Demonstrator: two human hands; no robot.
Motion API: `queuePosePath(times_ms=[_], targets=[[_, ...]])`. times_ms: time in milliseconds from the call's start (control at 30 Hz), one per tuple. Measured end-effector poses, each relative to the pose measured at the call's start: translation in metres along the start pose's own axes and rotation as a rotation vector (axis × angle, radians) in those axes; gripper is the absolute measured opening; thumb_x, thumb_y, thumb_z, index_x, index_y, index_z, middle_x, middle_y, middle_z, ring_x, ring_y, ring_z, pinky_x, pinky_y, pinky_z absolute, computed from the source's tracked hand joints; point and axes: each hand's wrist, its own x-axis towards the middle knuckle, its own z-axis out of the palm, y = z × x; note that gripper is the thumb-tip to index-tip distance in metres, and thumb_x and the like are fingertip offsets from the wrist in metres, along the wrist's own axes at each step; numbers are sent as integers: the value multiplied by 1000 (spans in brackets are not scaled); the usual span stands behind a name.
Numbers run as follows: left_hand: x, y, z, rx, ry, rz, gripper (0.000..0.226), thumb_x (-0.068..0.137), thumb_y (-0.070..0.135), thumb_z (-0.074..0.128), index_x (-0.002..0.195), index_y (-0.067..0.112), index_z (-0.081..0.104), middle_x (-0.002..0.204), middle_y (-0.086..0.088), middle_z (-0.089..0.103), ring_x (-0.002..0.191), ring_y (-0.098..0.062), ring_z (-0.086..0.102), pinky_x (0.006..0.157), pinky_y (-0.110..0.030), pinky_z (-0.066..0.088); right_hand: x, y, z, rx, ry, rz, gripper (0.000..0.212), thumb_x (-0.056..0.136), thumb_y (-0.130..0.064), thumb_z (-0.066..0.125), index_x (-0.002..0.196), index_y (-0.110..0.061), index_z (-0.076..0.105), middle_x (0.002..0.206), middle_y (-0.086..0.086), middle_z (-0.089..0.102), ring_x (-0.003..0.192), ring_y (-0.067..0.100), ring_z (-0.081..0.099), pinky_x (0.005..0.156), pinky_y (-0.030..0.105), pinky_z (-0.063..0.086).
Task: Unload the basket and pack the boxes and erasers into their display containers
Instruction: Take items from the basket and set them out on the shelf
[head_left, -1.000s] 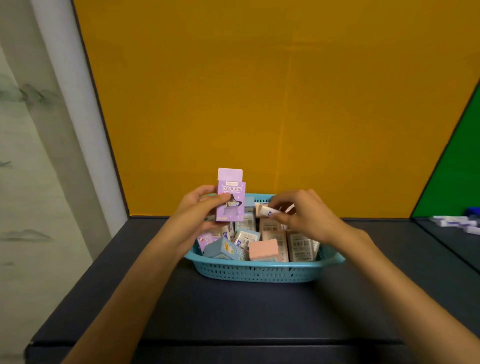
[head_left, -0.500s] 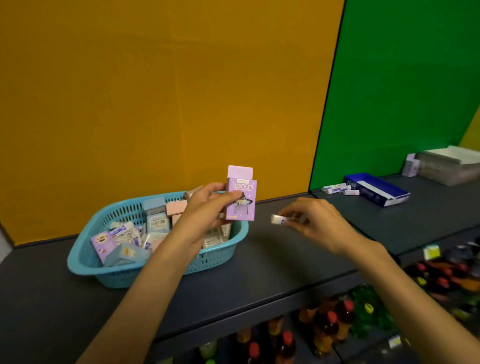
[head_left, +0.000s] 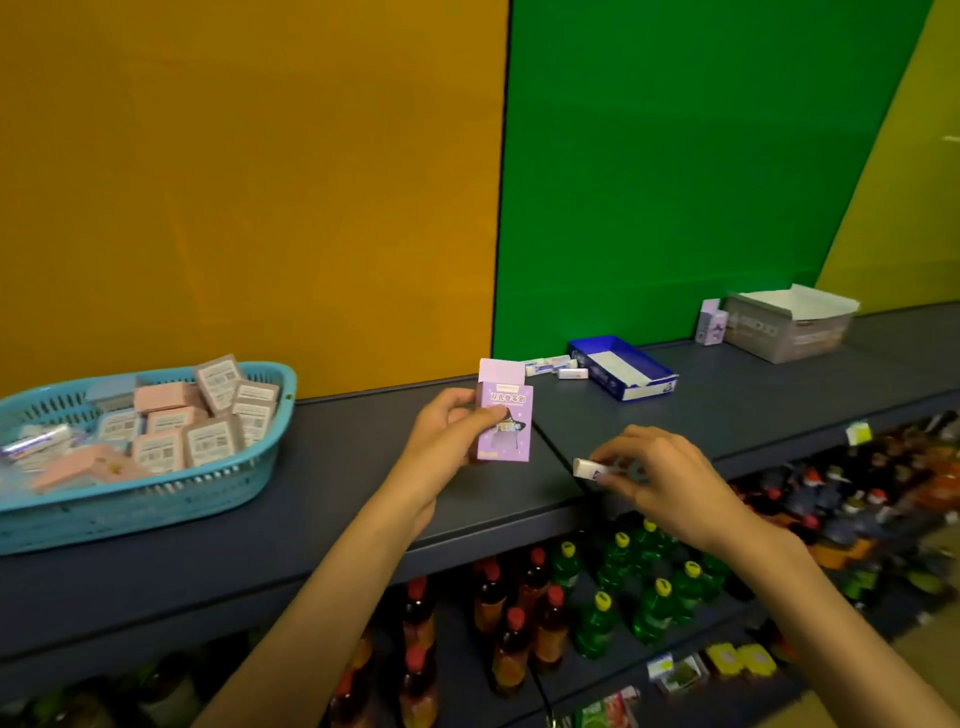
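My left hand (head_left: 447, 436) grips an upright purple box (head_left: 506, 423) above the dark shelf (head_left: 337, 467). My right hand (head_left: 654, 473) pinches a small white eraser (head_left: 587, 467) over the shelf's front edge. The turquoise basket (head_left: 228, 483) stands at the left, holding several pink and grey boxes (head_left: 166, 421) and wrapped erasers. Farther right lies a blue display tray (head_left: 621, 366) with loose white erasers (head_left: 553, 366) beside it. A grey display carton (head_left: 789, 327) stands at the far right with another purple box (head_left: 710, 322) next to it.
Yellow and green wall panels back the shelf. On the lower shelf stand red-capped and green bottles (head_left: 613, 597), right below my arms. Small packets (head_left: 727, 665) lie lower right.
My view has swung right, away from the basket. Both hands carried the purple box and the eraser rightward along the shelf, toward the blue tray.
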Motion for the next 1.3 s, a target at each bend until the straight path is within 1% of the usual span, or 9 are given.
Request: queuePosePath(times_ms=[167,367,633,733,833,967,1133,1233,1300], targets=[[11,-7,51,-20,-19,2,29,93,17,65,121,8,63,106,-2,76,89,-10,71,89,-38,53,-20,55,-11,3,-13,20,14,90,-35,70,104,-34,71,93,-16,60,92,9,58,77,33,49],[42,-15,87,-8,-24,16,27,93,17,66,118,8,63,104,-2,76,90,-11,71,79,-28,56,5,95,4,58,-19,-8,14,92,-33,68,106,-32,70,93,-14,58,90,9,59,78,32,49],[116,-22,88,-71,113,43,29,92,16,67,119,7,63,105,-4,76,91,-12,73,80,-31,57,95,132,23,-3,-120,-101,20,92,-39,67,111,-32,70,101,-9,63,98,13,55,81,36,50],[142,-20,83,-58,155,52,29,92,17,68,119,9,62,106,-3,76,96,-17,72,88,-37,57,139,141,27,-54,-159,-132,21,91,-39,68,111,-31,70,104,-7,66,101,14,55,81,36,50],[168,-15,74,-56,214,75,30,91,17,68,120,9,62,105,-3,76,96,-18,72,89,-38,56,187,148,36,-78,-138,-162,19,90,-38,68,106,-28,71,102,-3,67,100,16,56,78,34,49],[182,-19,63,-24,256,67,27,92,18,68,117,11,62,99,2,77,88,-13,73,78,-27,59,232,147,57,-108,-120,-224,18,92,-38,66,106,-27,70,102,-4,66,103,20,50,78,34,44],[191,-18,52,20,293,61,23,91,18,67,113,15,63,95,5,77,82,-10,74,71,-23,56,278,144,77,-144,-136,-280,20,89,-30,65,107,-26,71,102,-2,69,105,22,49,80,35,44],[197,-15,50,44,328,74,22,91,19,68,113,17,63,98,4,77,87,-12,74,78,-28,52,296,147,89,-153,-146,-312,20,88,-29,66,107,-25,71,101,-1,68,106,21,47,77,33,37],[201,-15,51,65,343,81,23,90,18,68,113,17,63,101,2,77,92,-15,73,85,-33,52,303,150,98,-188,-174,-332,18,87,-29,65,104,-25,71,101,0,68,108,22,47,79,35,38]])
